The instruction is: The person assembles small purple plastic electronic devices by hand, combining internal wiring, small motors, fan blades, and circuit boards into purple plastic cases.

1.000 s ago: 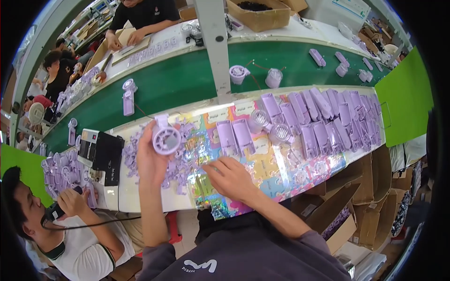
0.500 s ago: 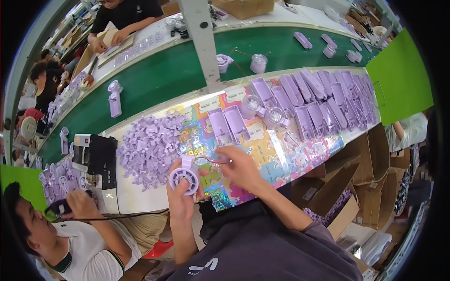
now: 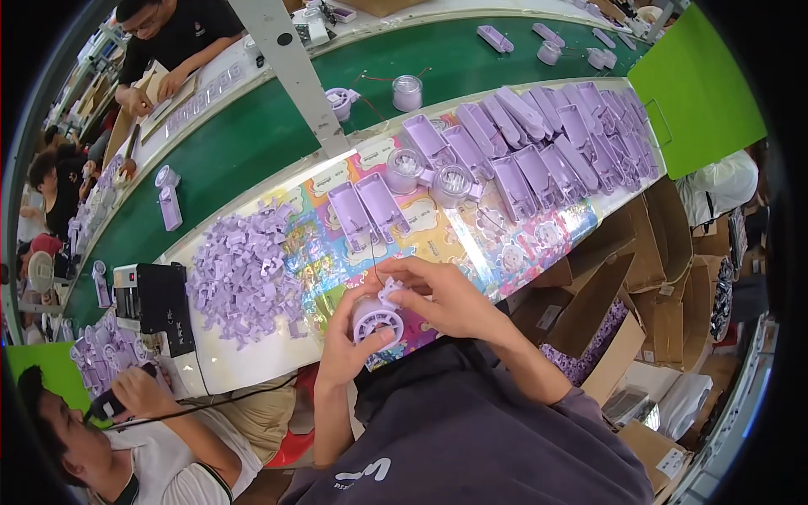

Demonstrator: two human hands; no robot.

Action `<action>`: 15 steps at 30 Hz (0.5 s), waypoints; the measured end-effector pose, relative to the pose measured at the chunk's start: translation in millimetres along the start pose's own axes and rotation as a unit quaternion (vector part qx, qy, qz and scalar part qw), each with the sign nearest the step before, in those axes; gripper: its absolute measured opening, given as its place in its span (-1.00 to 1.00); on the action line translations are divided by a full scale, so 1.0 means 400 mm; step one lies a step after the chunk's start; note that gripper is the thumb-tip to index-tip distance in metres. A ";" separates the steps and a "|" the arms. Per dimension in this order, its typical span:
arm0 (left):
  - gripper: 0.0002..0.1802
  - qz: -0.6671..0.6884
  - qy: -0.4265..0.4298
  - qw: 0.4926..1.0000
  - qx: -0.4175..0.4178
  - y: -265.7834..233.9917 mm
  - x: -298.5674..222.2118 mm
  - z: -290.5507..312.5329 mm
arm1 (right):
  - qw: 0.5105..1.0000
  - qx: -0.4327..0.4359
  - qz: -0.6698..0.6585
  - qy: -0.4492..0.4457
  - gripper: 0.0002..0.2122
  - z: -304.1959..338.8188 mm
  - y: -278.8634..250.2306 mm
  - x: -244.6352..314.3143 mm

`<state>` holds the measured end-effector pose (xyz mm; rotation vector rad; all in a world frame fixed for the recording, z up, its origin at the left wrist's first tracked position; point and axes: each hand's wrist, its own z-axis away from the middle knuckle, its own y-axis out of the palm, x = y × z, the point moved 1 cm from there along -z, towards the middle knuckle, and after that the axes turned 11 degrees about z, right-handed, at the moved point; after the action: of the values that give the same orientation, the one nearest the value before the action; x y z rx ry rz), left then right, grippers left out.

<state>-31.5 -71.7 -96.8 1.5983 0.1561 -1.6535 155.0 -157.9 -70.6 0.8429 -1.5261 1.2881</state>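
Observation:
A round lilac fan head (image 3: 377, 321) with a spoked ring sits in my left hand (image 3: 343, 337), whose thumb lies over its rim. My right hand (image 3: 442, 296) closes on the small neck piece (image 3: 390, 290) at the top of the fan head. A thin dark wire (image 3: 374, 252) rises from behind the fingers; its lower end is hidden. Just beyond my hands, two open lilac handle shells (image 3: 352, 217) lie side by side on the colourful printed sheet (image 3: 429, 244). Two fan heads with clear covers (image 3: 454, 185) rest to their right.
A heap of small lilac parts (image 3: 244, 273) lies left, beside a black-and-white machine (image 3: 156, 307). Many handle shells (image 3: 547, 160) are stacked right. Past the table runs a green conveyor (image 3: 252, 139), with a metal post (image 3: 290, 71). A co-worker (image 3: 160, 421) sits at left; cardboard boxes (image 3: 606, 353) stand at right.
My right hand has come in from the right, off the stretched wire, onto the fan head's neck. The fan head now sits lower between both hands. The whole view has shifted.

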 end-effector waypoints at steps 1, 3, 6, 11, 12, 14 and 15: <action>-0.30 0.000 -0.005 1.000 0.017 -0.006 -0.002 0.006 | 0.997 0.045 -0.043 0.052 -0.66 0.000 -0.010 0.004; -0.32 -0.004 -0.010 1.000 0.023 -0.012 -0.005 0.006 | 0.987 0.088 -0.084 0.103 -0.66 0.003 -0.014 0.000; -0.44 -0.022 0.028 0.999 0.041 -0.017 0.010 -0.005 | 0.999 0.011 -0.033 0.028 -0.79 0.022 0.012 -0.015; -0.68 0.008 0.002 0.997 -0.081 0.034 0.042 -0.013 | 0.998 -0.001 0.035 0.057 -0.69 0.025 0.018 -0.009; -0.70 -0.015 0.023 0.996 -0.090 0.029 0.053 -0.014 | 0.998 -0.018 0.018 0.061 -0.68 0.025 0.018 -0.010; -0.72 -0.038 0.043 0.993 -0.099 0.019 0.075 -0.025 | 0.999 -0.012 0.023 0.047 -0.69 0.030 0.011 -0.004; -0.77 -0.056 0.092 0.989 -0.102 0.015 0.083 -0.031 | 0.999 -0.006 0.028 0.031 -0.69 0.034 0.007 -0.002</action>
<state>-13.8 -83.3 -125.8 1.6074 0.5021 -1.5164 149.6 -170.5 -72.6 0.7495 -1.5159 1.3331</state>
